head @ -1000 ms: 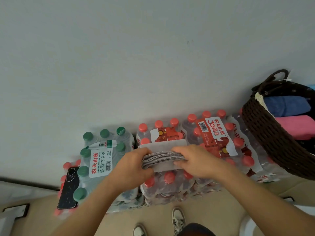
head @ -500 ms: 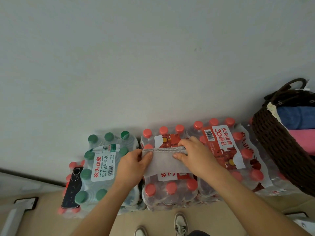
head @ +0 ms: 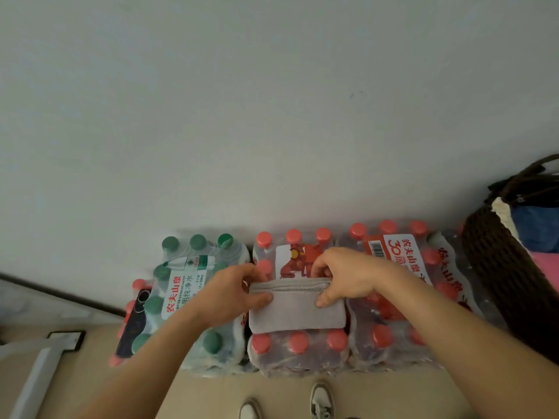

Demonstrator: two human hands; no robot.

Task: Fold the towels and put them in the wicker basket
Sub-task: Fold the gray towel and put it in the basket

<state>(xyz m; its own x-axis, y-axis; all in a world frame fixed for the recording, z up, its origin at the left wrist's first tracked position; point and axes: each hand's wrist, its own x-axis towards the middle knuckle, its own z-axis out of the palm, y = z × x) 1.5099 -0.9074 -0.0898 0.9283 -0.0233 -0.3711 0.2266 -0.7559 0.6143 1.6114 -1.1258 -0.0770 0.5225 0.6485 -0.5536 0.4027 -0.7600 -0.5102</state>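
Nearest of all, two pale canvas shoes [head: 322,400] stand on the beige floor [head: 90,388], just short of a row of shrink-wrapped bottle packs. On the middle pack, the red-capped water bottle pack [head: 298,349], lies the grey folded towel [head: 298,313]. It rests flat across the caps, with its thick stitched fold along the far edge.

The left hand [head: 233,293] pinches the towel's far left corner, thumb on top and fingers tucked behind the fold. The right hand [head: 341,276] grasps the far right corner in the same way, thumb pressed on the cloth and fingers curled over the edge.

To the left stands a green-capped water bottle pack [head: 187,297], and a black smartphone [head: 134,325] lies just beside it on further red caps. To the right a second red-capped pack with an orange label [head: 399,297] touches the middle one.

Farther right, at the frame edge, sits the dark brown wicker basket [head: 496,267], well apart from the grey towel. It holds a folded blue towel [head: 535,228] and a pink towel [head: 547,264] nearer. Behind everything rises a plain white wall [head: 242,116].
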